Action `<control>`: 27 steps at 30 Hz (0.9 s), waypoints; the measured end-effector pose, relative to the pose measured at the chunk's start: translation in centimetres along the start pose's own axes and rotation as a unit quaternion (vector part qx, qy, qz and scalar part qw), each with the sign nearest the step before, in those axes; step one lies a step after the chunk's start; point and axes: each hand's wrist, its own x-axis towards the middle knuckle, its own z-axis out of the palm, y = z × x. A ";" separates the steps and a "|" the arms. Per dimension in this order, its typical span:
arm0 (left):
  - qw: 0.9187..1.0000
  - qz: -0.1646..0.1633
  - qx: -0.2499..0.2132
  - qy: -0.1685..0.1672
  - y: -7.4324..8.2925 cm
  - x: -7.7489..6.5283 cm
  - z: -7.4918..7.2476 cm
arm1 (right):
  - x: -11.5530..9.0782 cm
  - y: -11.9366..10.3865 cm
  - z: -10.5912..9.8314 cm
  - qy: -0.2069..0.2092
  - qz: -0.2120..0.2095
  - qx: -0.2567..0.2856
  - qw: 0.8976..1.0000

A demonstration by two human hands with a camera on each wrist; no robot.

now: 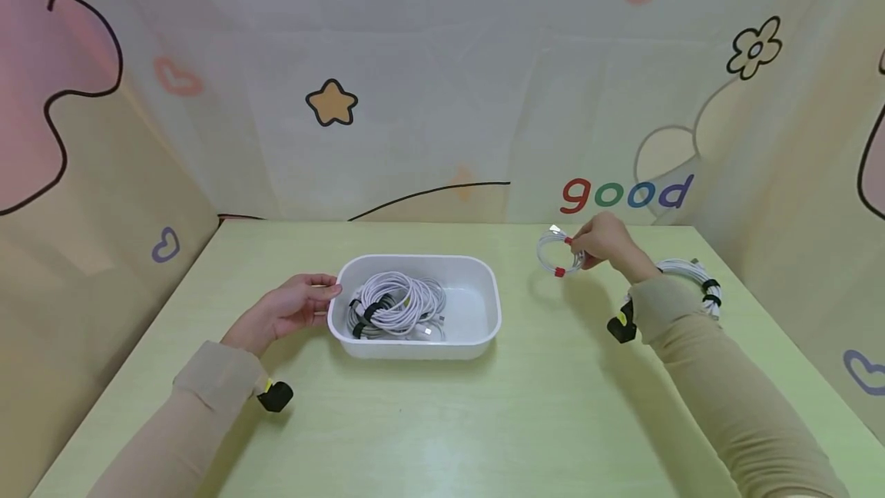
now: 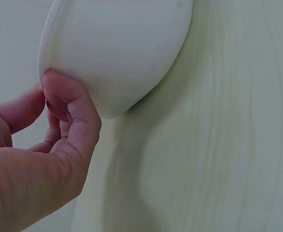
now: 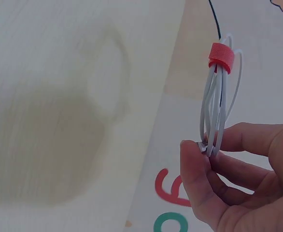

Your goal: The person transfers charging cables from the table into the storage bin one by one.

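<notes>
My right hand (image 1: 607, 243) pinches a coiled white cable (image 1: 546, 253) bound with red straps, held above the table's back right. In the right wrist view the coil (image 3: 213, 106) appears edge-on, a red strap (image 3: 221, 57) around its top and thumb and fingertips on its lower end. My left hand (image 1: 293, 306) grips the left rim of a white plastic bin (image 1: 473, 313); in the left wrist view the thumb and fingers pinch the bin's edge. Several coiled cables (image 1: 401, 302) with black straps lie in the bin's left part.
Another white cable coil with black straps (image 1: 712, 290) lies on the table at the right, partly hidden by my right forearm. A printed cloth (image 1: 415, 144) hangs behind and beside the pale wooden table (image 1: 429, 429).
</notes>
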 end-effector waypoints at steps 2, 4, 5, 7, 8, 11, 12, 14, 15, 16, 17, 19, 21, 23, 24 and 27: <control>1.000 0.002 -0.002 -0.003 0.1 0.0 0.0 | -0.1 -0.7 0.2 -0.001 -0.002 -0.003 1.000; 1.000 0.004 -0.001 -0.006 0.1 0.0 0.0 | -0.4 -1.4 0.3 -0.002 -0.004 -0.006 1.000; 1.000 0.006 -0.001 -0.008 0.0 0.0 0.0 | -0.5 -1.7 0.5 -0.002 -0.006 -0.009 1.000; 1.000 0.005 0.000 -0.004 0.0 0.0 0.1 | -0.6 -2.3 0.7 -0.002 -0.009 -0.014 1.000; 1.000 0.004 0.002 -0.005 0.0 0.0 0.1 | -0.7 -2.6 0.8 -0.004 -0.011 -0.015 1.000; 1.000 0.004 0.004 -0.005 0.0 0.0 0.1 | -0.8 -3.4 1.1 -0.008 -0.022 -0.018 1.000; 1.000 0.005 0.004 -0.005 0.0 0.0 0.1 | -0.9 -3.7 1.2 -0.010 -0.025 -0.019 0.999; 1.000 0.006 0.003 -0.006 0.0 0.0 0.1 | -1.0 -4.3 1.4 -0.015 -0.031 -0.022 0.999; 1.000 0.006 0.001 -0.006 0.0 0.0 0.1 | -1.1 -4.6 1.5 -0.016 -0.034 -0.024 0.999; 1.000 0.007 0.000 -0.006 0.0 0.0 0.1 | -1.1 -4.9 1.7 -0.018 -0.035 -0.027 0.999; 1.000 0.006 -0.003 -0.005 0.0 0.0 0.1 | -1.2 -5.1 1.8 -0.019 -0.036 -0.030 0.999; 1.000 0.006 -0.006 -0.005 0.0 0.0 0.1 | -1.3 -5.7 2.2 -0.021 -0.036 -0.038 0.998; 1.000 0.007 -0.010 -0.009 -0.1 0.0 0.0 | -1.4 -6.3 2.7 -0.024 -0.038 -0.045 0.998; 1.000 0.006 -0.014 -0.010 -0.1 0.0 0.0 | -1.5 -6.8 3.2 -0.027 -0.042 -0.049 0.998; 1.000 0.006 -0.014 -0.011 -0.1 0.0 0.0 | -1.6 -7.1 3.5 -0.029 -0.046 -0.050 0.997; 1.000 0.007 -0.014 -0.010 -0.1 0.0 0.0 | -1.8 -8.0 4.4 -0.039 -0.061 -0.052 0.996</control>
